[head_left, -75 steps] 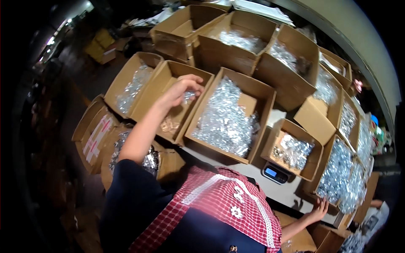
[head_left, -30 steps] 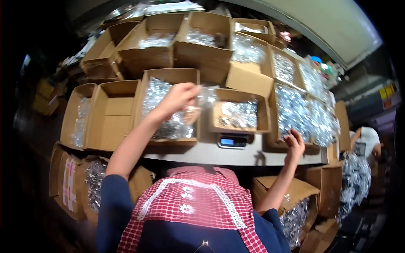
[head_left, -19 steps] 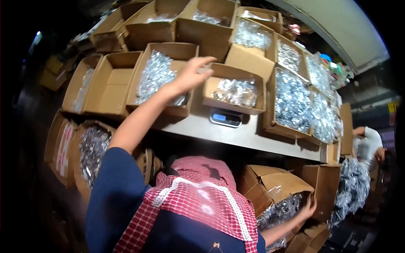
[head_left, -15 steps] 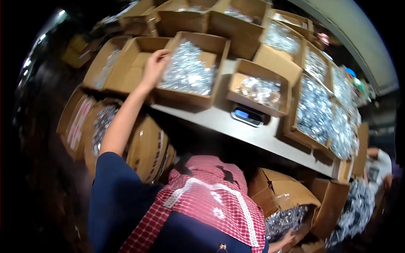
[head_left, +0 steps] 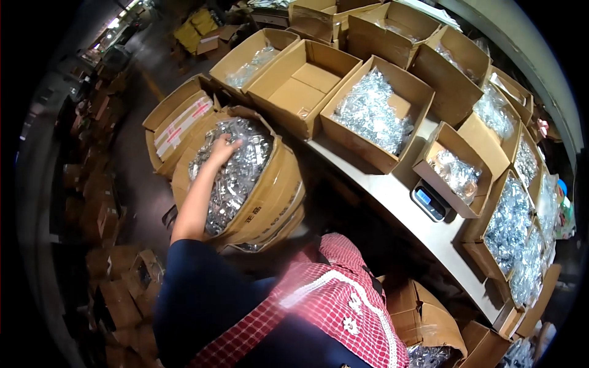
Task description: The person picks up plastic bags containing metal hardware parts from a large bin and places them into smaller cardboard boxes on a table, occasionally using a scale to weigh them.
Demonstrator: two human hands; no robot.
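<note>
My left hand (head_left: 223, 150) reaches into a large round-bulged cardboard box (head_left: 270, 202) at the left, heaped with small clear bags of shiny metal parts (head_left: 236, 175). Its fingers are curled down against the top of the heap; what they hold, if anything, is hidden among the bags. My right hand is out of sight, beyond the red checked apron (head_left: 331, 306). An open carton (head_left: 423, 98) of similar small bags stands on the table to the right of my left hand, beside a bare-bottomed carton (head_left: 307, 80).
A small carton (head_left: 454, 193) of bags rests on a digital scale (head_left: 429, 202) on the white table (head_left: 392, 196). More cartons of bags line the table's right end and back. A box (head_left: 423, 313) of bags stands low at the front right; stacked cartons (head_left: 119, 303) lie at the lower left.
My left hand has moved from the table carton down to the large box at the left. The view has swung left, and my right hand has gone out of sight.
</note>
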